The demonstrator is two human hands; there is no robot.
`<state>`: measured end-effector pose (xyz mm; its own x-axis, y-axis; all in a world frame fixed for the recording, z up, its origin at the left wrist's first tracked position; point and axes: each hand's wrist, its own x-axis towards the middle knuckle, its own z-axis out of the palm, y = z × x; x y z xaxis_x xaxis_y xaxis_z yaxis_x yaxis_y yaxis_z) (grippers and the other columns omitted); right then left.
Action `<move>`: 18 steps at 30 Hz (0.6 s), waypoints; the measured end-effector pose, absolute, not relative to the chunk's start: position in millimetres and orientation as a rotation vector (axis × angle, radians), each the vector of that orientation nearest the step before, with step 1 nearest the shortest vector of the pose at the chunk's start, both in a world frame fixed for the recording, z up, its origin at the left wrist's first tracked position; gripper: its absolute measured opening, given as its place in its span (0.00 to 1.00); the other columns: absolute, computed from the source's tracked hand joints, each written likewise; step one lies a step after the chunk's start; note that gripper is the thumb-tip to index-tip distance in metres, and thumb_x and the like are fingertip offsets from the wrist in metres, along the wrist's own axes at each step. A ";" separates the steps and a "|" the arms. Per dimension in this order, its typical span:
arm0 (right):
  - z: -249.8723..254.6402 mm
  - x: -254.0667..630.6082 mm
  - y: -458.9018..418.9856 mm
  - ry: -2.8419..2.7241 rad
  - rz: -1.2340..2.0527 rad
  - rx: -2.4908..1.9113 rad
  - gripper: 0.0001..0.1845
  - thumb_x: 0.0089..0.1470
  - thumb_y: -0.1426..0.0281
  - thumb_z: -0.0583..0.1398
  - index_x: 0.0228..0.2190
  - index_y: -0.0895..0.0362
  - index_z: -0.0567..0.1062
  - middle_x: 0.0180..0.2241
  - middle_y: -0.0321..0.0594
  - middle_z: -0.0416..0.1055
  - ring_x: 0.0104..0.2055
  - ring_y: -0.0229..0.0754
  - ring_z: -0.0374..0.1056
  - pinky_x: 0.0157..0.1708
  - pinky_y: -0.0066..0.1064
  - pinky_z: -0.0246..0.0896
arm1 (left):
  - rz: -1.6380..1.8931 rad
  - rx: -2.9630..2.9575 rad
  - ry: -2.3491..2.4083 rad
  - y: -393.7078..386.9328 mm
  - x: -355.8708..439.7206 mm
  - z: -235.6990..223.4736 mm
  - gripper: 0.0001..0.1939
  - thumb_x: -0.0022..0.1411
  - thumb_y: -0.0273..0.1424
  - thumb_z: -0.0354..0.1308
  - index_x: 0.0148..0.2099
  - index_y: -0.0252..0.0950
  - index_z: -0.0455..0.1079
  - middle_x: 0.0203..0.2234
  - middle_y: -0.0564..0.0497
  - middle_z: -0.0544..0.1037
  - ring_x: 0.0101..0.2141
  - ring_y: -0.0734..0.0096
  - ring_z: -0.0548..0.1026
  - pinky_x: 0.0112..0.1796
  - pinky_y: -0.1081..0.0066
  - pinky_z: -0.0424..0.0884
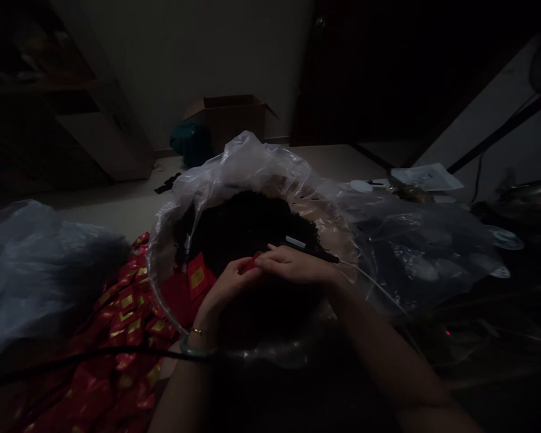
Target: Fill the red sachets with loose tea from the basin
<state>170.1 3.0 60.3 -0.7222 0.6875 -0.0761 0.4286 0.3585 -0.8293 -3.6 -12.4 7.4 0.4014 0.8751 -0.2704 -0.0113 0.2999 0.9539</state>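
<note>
My left hand (231, 281) is closed around a small red packet (251, 263), mostly hidden by the fingers. Against it from the other side, my right hand (293, 264) presses its fingers onto the same packet. Both hands are above a round container (155, 273) lined with clear plastic, which holds a heap of dark, crumbly loose material (247, 219). Red packets with a gold square (197, 278) lie inside at its left, beside my left wrist. Just behind my right hand is a black device with a white label (304, 245) and a white cord.
Many red and gold packets (128, 310) are piled left of the container, next to a large clear plastic bag (31, 270). Another plastic bag (426, 252) lies at right. An open cardboard box (237, 117) stands by the wall. A dark cable (117, 350) crosses the lower left.
</note>
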 end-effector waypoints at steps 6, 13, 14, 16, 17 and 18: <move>66.5 170.2 1.1 -2.326 1.349 -0.994 0.20 0.63 0.60 0.45 0.38 0.55 0.73 0.38 0.33 0.73 0.44 0.40 0.69 0.63 0.49 0.21 | 0.750 1.040 0.916 -17.8 1.1 12.0 0.25 0.45 0.46 0.65 0.39 0.30 0.74 0.24 0.53 0.71 0.23 0.79 0.64 0.25 0.78 0.59; 63.3 170.8 3.2 -2.305 1.394 -0.991 0.23 0.62 0.57 0.46 0.38 0.55 0.75 0.37 0.32 0.75 0.42 0.41 0.71 0.63 0.49 0.21 | 0.758 0.983 0.992 -16.4 4.6 14.3 0.25 0.44 0.47 0.65 0.36 0.29 0.75 0.24 0.51 0.73 0.23 0.78 0.66 0.24 0.77 0.59; 62.2 170.7 3.5 -2.290 1.384 -0.983 0.23 0.61 0.56 0.47 0.38 0.55 0.76 0.36 0.32 0.75 0.41 0.41 0.71 0.63 0.48 0.23 | 0.767 0.982 0.986 -16.3 3.9 13.9 0.25 0.46 0.47 0.65 0.37 0.29 0.75 0.24 0.51 0.73 0.23 0.77 0.67 0.25 0.77 0.60; 61.6 170.5 3.8 -2.239 1.356 -0.989 0.23 0.60 0.55 0.48 0.38 0.56 0.76 0.37 0.32 0.75 0.42 0.42 0.71 0.63 0.46 0.31 | 0.790 0.942 0.978 -16.9 2.3 12.9 0.24 0.47 0.45 0.64 0.38 0.29 0.75 0.25 0.50 0.74 0.25 0.76 0.69 0.27 0.76 0.62; 62.5 170.9 3.8 -2.190 1.350 -1.002 0.23 0.59 0.55 0.49 0.39 0.56 0.76 0.38 0.34 0.76 0.43 0.43 0.70 0.62 0.44 0.38 | 0.806 0.907 0.968 -17.6 1.5 12.4 0.23 0.48 0.45 0.64 0.38 0.30 0.75 0.26 0.50 0.75 0.26 0.75 0.70 0.28 0.76 0.64; 64.4 172.1 3.8 -2.126 1.348 -1.015 0.23 0.59 0.54 0.50 0.40 0.56 0.76 0.39 0.36 0.76 0.45 0.43 0.70 0.60 0.43 0.45 | 0.824 0.866 0.948 -18.5 0.7 11.8 0.22 0.48 0.44 0.64 0.39 0.30 0.75 0.27 0.50 0.75 0.27 0.74 0.71 0.29 0.75 0.65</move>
<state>172.1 3.8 64.4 -0.6428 0.7654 -0.0302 0.3538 0.2616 -0.8980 0.7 -18.5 11.8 0.3528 0.8762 -0.3282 -0.2022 0.4139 0.8876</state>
